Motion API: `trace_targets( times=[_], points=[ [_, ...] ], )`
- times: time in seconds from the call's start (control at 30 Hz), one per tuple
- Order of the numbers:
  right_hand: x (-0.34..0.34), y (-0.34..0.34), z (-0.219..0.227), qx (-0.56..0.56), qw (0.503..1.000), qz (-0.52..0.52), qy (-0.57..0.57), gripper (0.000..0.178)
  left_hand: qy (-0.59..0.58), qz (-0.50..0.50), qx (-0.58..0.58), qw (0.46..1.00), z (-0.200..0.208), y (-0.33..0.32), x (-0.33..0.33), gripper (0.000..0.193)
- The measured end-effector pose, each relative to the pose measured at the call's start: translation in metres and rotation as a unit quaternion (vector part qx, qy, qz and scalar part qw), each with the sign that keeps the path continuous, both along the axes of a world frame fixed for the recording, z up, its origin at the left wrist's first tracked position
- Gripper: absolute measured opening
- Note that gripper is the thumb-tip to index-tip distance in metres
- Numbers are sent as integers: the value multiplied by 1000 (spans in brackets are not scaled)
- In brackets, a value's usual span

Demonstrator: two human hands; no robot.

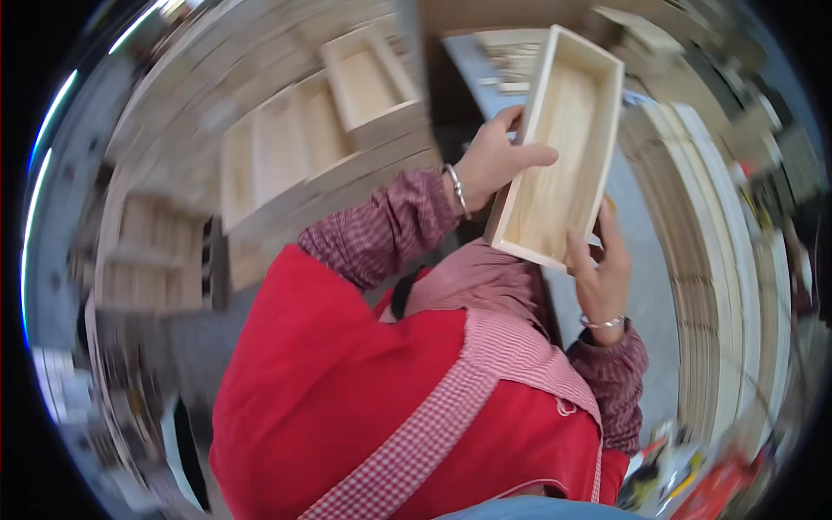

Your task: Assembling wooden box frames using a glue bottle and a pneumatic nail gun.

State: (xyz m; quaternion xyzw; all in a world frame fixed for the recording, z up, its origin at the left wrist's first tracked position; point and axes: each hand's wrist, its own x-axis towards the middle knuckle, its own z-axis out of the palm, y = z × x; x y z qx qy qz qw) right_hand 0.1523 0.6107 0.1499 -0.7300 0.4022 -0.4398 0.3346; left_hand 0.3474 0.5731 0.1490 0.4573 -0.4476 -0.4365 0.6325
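A long, shallow wooden box (563, 147) with an open top is held up in front of me, tilted so its bare inside faces me. My left hand (503, 158) grips its left long wall, thumb over the rim and fingers behind. At the near right corner my right hand (601, 264) has hold of the same box, its thumb against the end wall and the other fingers round the side. The underside of the box is hidden.
Stacked wooden boxes (373, 78) stand to the left, with another wooden crate (156, 282) further left. A grey worktable (646, 286) lies beneath my hands. Along its right side run stacked wooden boards (693, 286). Thin wood pieces (513, 61) lie at the table's far end.
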Motion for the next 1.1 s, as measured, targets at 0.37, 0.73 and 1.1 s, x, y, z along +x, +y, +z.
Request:
trace_targets(
  times=[0.37, 0.73, 1.1],
  points=[
    [-34, -9, -33, 140, 985, 93, 47, 43, -71, 393, 74, 914, 20, 131, 283, 33],
    [-109, 16, -57, 261, 964, -46, 27, 37, 15, 380, 203, 902, -20, 78, 306, 42],
    [-131, 29, -73, 295, 952, -78, -3, 36, 96, 289, 202, 931, -6, 69, 293, 40]
  ],
)
